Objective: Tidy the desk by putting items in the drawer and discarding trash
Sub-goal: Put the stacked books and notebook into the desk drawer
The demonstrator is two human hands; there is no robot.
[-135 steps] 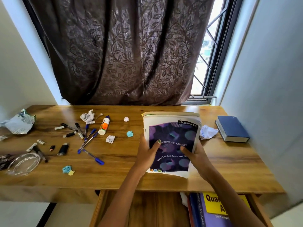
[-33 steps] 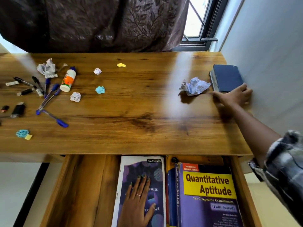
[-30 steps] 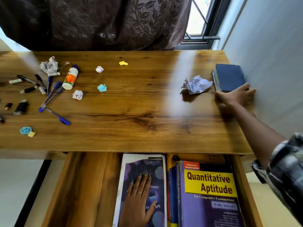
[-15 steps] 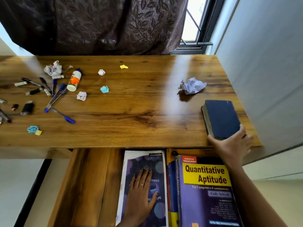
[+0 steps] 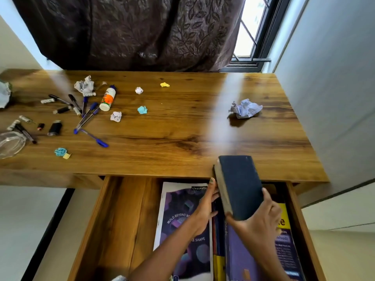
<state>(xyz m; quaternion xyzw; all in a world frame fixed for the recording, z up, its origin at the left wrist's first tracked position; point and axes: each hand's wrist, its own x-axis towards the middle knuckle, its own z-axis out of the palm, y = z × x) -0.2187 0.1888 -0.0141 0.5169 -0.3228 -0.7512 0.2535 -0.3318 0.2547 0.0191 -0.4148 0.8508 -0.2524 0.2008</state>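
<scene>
**Sam:** Blue was the colour of the small book (image 5: 239, 185) in the head view. The right hand (image 5: 257, 226) held its near end, thumb and fingers curled round it. The left hand (image 5: 205, 207) had straight fingers touching its page side. It hung tipped over the open drawer (image 5: 119, 220), half above the front edge of the surface (image 5: 172, 138).

**Mia:** What was in the drawer?

**Sam:** A purple notebook (image 5: 182, 211) lay flat, and a big purple and yellow book (image 5: 284, 240) lay just beside it.

**Mia:** What could go wrong?

**Sam:** I think the blue book could slip, because only its end was in a grip. It might bump the drawer's front lip too, or land crooked on the big book, and then the drawer may not close.

**Mia:** What was hard to see?

**Sam:** The big book's title was mostly covered by the hand and the blue book. The drawer's near end was cut off. Far left, a clear dish (image 5: 10, 145) was cut off too. Pens (image 5: 87, 116), a glue bottle (image 5: 107, 99) and a crumpled paper (image 5: 245, 108) lay on the surface, not yet tidied.
</scene>
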